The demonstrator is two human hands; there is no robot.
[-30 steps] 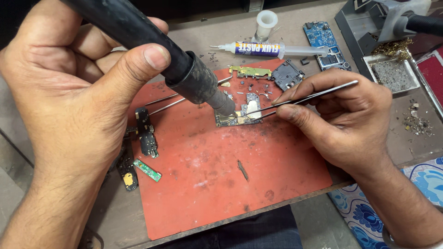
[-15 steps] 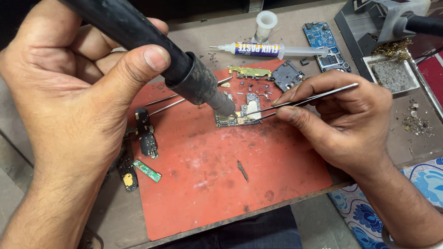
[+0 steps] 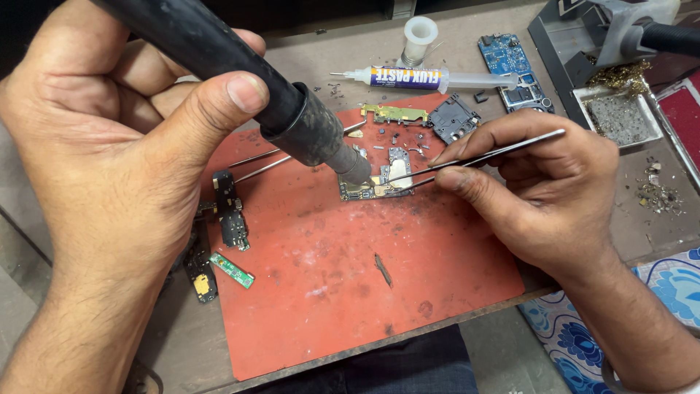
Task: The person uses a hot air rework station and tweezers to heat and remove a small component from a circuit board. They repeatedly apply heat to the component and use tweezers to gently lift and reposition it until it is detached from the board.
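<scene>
Circuitry first: a small green-and-gold phone circuit board (image 3: 375,179) lies near the upper middle of the worn red rubber work mat (image 3: 350,292), just where it lay half a second ago and a second ago. Nothing I can see has shifted since then, so I judge the heating to be a steady hold, not a new move.

My left hand (image 3: 124,160) has its grip wrapped tight round the thick black hot-air wand (image 3: 240,73), thumb pressed on top; the grey metal nozzle (image 3: 350,164) points at the board's left end, and I cannot tell whether it touches. My right hand (image 3: 539,190) pinches the slim steel tweezers (image 3: 474,157) shut between thumb and forefinger, their tips lying over the board's right half.

Outward: a gold bracket and a dark grey shield frame (image 3: 453,117) sit just above the board, a clear syringe with a blue band (image 3: 423,76) beyond them. Dark flex strips (image 3: 230,211) crowd the mat's left edge. The lower mat offers the most open room; its near edge sits close to the desk (image 3: 182,343) front. On the right, a metal tray of grey residue (image 3: 616,117) stands well apart.
</scene>
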